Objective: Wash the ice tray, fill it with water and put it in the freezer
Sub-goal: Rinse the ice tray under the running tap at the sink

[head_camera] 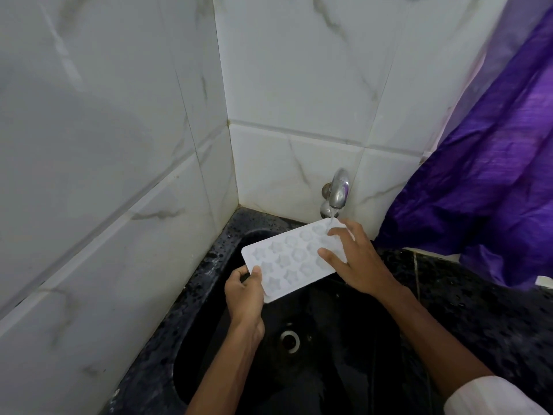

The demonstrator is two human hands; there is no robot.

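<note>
My left hand (244,292) grips the near corner of the white ice tray (287,260), thumb clamped on top and fingers curled underneath. My right hand (357,259) rests on the far end, fingers spread fairly straight across the moulds (pressing rather than clutching). The tray hangs tilted over the black sink (344,378), star and round cavities facing up. Just past my right fingertips a thin stream of water (332,218) falls from the chrome tap (338,190) onto the tray's far corner. Below my hands sits the drain (289,341). Beyond are marbled white wall tiles (119,145), and a purple cloth (493,175) drapes over the speckled counter (478,319) to my right.
</note>
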